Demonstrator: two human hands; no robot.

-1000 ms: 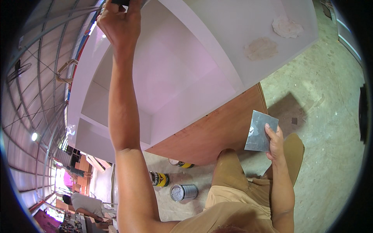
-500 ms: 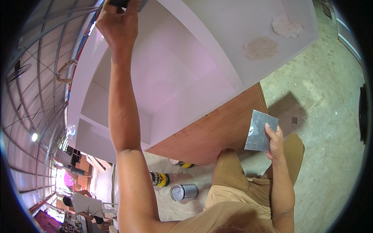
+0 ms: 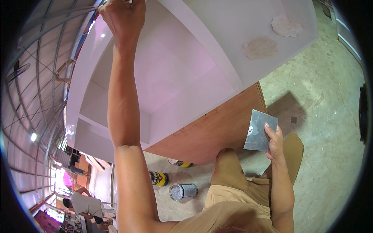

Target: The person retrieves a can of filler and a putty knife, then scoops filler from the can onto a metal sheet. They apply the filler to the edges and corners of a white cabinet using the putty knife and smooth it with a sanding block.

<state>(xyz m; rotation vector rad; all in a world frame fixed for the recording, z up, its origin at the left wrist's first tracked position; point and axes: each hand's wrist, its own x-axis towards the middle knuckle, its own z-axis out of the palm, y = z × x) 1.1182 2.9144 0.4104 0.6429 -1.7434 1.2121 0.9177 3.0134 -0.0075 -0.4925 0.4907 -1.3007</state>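
Observation:
My left hand (image 3: 125, 19) reaches far up, over the edge of a white cabinet (image 3: 182, 58). Its fingers are bent closed and partly cut off by the top of the picture, so the scraper it was gripping half a second ago is barely visible. Low on the right, my right hand (image 3: 275, 140) grips a flat, square grey metal plate (image 3: 258, 132), with the thumb on top. A small white smear of putty (image 3: 251, 128) lies near the plate's left edge. Two patches of dried filler, one pinkish (image 3: 261, 48) and one pale (image 3: 286, 26), mark the cabinet's right-hand panel.
A brown wooden side (image 3: 206, 132) of the cabinet faces my knees. On the concrete floor (image 3: 326, 167) stand an open can of greyish paste (image 3: 182, 192) and yellow-and-black cans (image 3: 159, 178). At far left a person (image 3: 85, 204) in a light shirt bends over.
My left hand has shifted slightly rightward and up, and the dark scraper in it has slid mostly out of the picture. The right hand and plate have hardly moved.

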